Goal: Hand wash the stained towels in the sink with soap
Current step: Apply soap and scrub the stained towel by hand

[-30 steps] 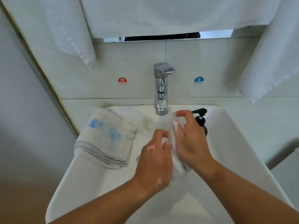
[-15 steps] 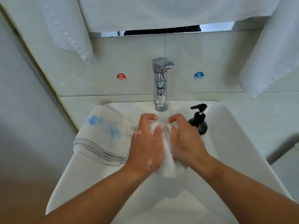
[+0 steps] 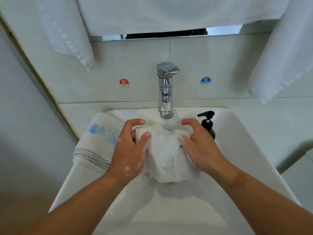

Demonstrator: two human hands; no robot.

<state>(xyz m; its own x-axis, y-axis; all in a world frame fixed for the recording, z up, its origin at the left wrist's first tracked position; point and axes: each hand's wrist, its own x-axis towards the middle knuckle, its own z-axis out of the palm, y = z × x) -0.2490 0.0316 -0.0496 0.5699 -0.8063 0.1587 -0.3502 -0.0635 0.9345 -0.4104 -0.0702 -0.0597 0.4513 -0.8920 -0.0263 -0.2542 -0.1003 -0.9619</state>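
- Head view, looking down: my white sink (image 3: 245,158) fills the near half, and both my forearms reach into it.
- Folded towel with blue stains (image 3: 96,143) lies draped over the sink's left rim, just left of my left hand. I judge it not yet washed.
- Wet white towel (image 3: 166,155) is bunched between my hands above the basin, just near of the tap, its lower end hanging free.
- My left hand (image 3: 130,150) clutches the cloth's left side, fingers curled over its far edge, with flecks of foam on its back.
- My right hand (image 3: 201,146) clutches the right side the same way.
- Tap (image 3: 165,92) stands at the far middle; whether water runs I cannot tell.
- Black soap pump (image 3: 207,122) sits at the sink's far right, just beyond my right hand.
- Handling, as I judge it: soaked cloth is soft, limp, heavier than dry and slick with soap. I would take it by thick bunched folds on either side, not by a single edge.
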